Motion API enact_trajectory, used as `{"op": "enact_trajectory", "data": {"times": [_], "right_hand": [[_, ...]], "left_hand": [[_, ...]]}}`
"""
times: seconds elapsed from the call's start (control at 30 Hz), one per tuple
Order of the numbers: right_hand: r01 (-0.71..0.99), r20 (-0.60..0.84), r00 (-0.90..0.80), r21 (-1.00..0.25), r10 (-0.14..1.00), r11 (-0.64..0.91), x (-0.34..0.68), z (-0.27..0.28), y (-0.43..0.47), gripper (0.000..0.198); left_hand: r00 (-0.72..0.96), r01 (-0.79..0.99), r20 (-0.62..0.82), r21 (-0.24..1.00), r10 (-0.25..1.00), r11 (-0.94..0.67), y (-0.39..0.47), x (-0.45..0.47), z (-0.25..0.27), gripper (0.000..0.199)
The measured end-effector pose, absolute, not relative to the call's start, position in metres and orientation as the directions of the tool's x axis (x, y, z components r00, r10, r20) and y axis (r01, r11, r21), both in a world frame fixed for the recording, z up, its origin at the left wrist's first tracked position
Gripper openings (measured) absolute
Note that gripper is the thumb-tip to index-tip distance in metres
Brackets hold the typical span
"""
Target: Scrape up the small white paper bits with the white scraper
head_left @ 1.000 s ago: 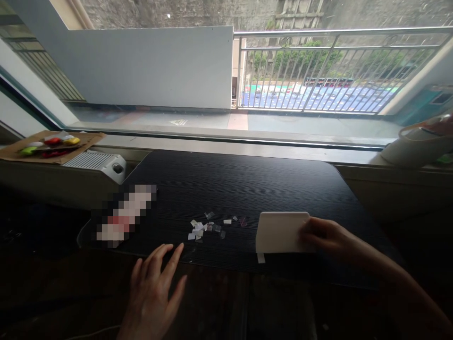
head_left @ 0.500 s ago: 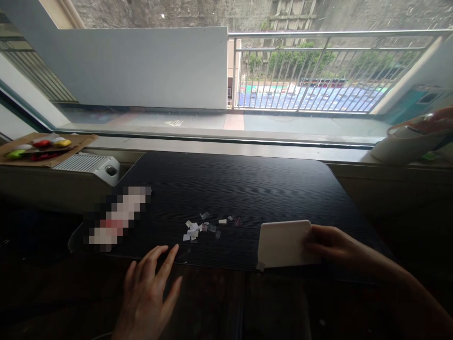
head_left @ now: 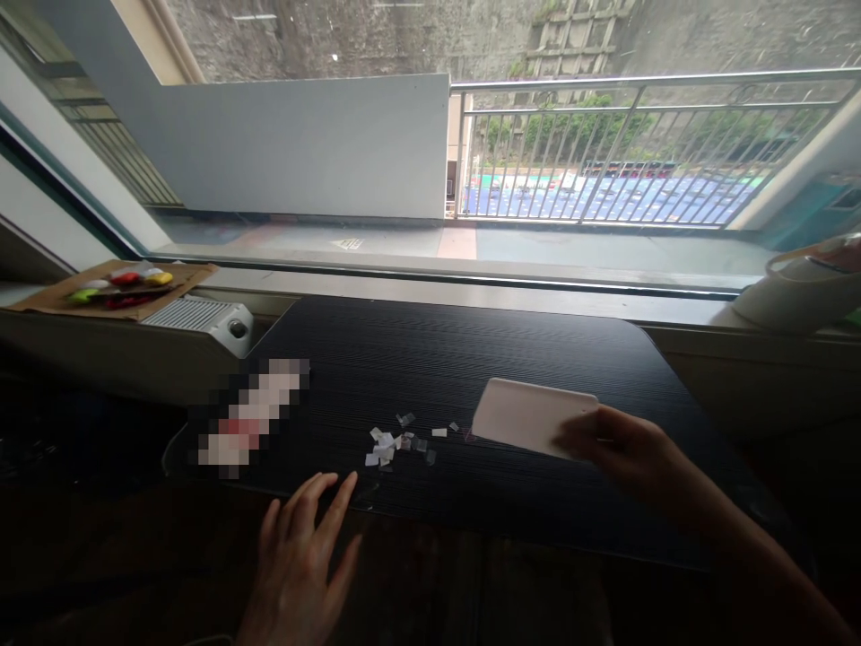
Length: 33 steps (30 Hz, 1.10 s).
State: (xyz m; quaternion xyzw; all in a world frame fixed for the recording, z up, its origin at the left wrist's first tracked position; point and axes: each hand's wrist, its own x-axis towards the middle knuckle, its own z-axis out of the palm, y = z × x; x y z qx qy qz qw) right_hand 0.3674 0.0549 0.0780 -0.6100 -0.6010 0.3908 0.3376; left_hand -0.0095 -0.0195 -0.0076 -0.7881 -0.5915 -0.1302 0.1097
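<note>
My right hand grips the right end of a flat white rectangular piece with rounded corners, thin like a card or small board. It is tilted over the right part of the black table; whether it touches the top I cannot tell. My left hand is at the table's near edge, fingers spread and holding nothing. Just beyond its fingertips lies a loose heap of small white and clear scraps. A few more scraps trail off to the right, toward the white piece.
A blurred-out pale and red item lies on the table's left side. Beyond it are a white vented box and a cardboard sheet with colourful objects. A window sill runs behind the table; a pale container stands at right.
The white piece in my right hand has moved up and left and tilted, reaching over the rightmost scrap. My left hand stays by the scraps. The whole view has shifted slightly.
</note>
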Motion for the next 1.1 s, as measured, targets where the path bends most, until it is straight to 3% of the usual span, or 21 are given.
{"op": "enact_trajectory", "data": {"times": [0.17,0.43,0.63,0.8,1.1], "right_hand": [[0.472,-0.023,-0.12,-0.881,0.992,0.036,0.335,0.07,0.077,0.026],[0.602,-0.115,-0.247,-0.797,0.962,0.059,0.354,0.074,0.067,0.026],[0.578,-0.26,-0.23,-0.812,0.938,-0.083,0.405,0.084,0.039,0.028],[0.559,-0.244,-0.18,-0.823,0.953,-0.105,0.412,0.076,0.038,0.033],[0.502,-0.357,-0.336,-0.851,0.871,-0.155,0.408,0.068,0.036,0.029]], "left_hand": [[0.265,0.962,0.306,-0.015,0.915,-0.274,-0.023,-0.013,-0.01,0.056],[0.243,0.958,0.405,0.042,0.882,-0.283,-0.021,0.001,-0.001,0.047],[0.236,0.959,0.37,0.058,0.898,-0.276,-0.021,-0.001,0.0,0.05],[0.272,0.956,0.318,0.021,0.908,-0.294,-0.02,-0.012,-0.006,0.054],[0.269,0.955,0.401,0.007,0.876,-0.296,-0.018,-0.003,0.0,0.047]]}}
